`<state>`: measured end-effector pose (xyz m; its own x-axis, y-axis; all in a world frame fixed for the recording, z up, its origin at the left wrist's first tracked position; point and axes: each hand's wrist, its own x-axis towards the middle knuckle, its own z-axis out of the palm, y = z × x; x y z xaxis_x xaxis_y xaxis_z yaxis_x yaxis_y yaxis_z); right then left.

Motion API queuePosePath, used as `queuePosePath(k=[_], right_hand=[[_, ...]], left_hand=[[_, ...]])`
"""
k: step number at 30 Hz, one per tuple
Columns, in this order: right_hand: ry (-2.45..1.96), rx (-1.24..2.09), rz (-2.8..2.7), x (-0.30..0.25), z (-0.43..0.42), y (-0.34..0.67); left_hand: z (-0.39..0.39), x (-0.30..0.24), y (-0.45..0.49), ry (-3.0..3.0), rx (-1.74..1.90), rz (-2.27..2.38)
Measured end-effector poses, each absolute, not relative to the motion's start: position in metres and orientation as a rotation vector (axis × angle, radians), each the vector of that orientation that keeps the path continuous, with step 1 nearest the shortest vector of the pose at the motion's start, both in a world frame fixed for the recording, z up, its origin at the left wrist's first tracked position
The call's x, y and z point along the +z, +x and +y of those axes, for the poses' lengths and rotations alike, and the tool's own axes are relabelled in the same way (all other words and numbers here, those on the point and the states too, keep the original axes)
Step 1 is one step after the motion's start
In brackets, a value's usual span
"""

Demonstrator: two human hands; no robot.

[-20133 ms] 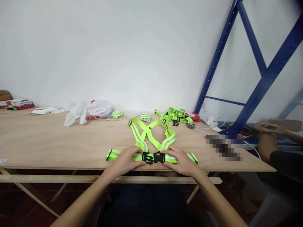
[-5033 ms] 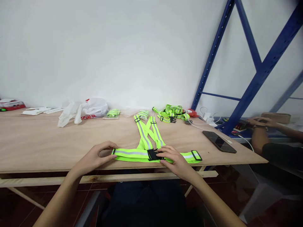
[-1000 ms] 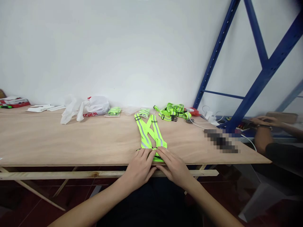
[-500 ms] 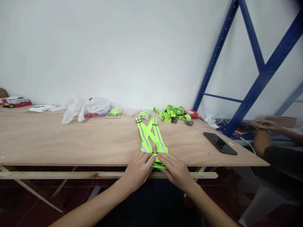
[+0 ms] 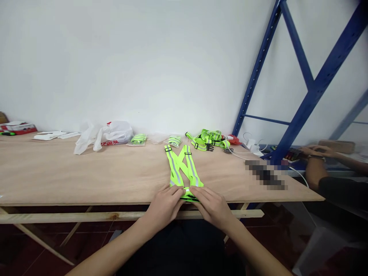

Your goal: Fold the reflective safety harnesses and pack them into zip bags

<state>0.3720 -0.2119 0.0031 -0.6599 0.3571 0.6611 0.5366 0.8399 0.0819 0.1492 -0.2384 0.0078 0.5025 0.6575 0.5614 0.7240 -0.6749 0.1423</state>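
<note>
A neon-yellow reflective strap vest (image 5: 182, 168) lies on the plywood table (image 5: 86, 176), its two crossed straps running away from me. The waist belt is folded into a small bundle at the near table edge. My left hand (image 5: 163, 207) pinches the left side of that bundle. On the right side my right hand (image 5: 211, 205) grips the same folded belt, fingers pressed on it. The buckle is hidden under my fingers.
A tangled pile of more neon vests (image 5: 208, 140) lies at the back, with two small packed ones (image 5: 138, 139) beside it. A white plastic bag (image 5: 106, 136) sits back left. A phone (image 5: 266, 176) and white charger cables (image 5: 250, 147) lie right. Another person's arm (image 5: 322, 168) rests by the blue rack (image 5: 304, 92).
Over twenty seconds the belt went from spread wide to folded into a bundle. In the last second both hands drew the bundle slightly toward the table edge.
</note>
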Motion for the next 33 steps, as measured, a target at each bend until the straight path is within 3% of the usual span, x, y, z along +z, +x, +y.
queuePosePath(k=[4, 11, 20, 33], right_hand=[[-0.679, -0.232, -2.339, 0.007, -0.202, 0.374], [-0.909, 0.309, -2.217, 0.024, -0.163, 0.369], [-0.962, 0.750, -2.245, 0.035, -0.131, 0.364], [-1.139, 0.303, -2.320, 0.018, -0.124, 0.368]], left_hand=[[-0.233, 0.019, 0.150, -2.702, -0.810, -1.367], [-0.187, 0.038, 0.150, -2.767, -0.931, -1.513], [-0.156, 0.045, 0.152, -2.819, -0.684, -1.661], [-0.153, 0.029, 0.159, -2.539, -0.549, -1.704]])
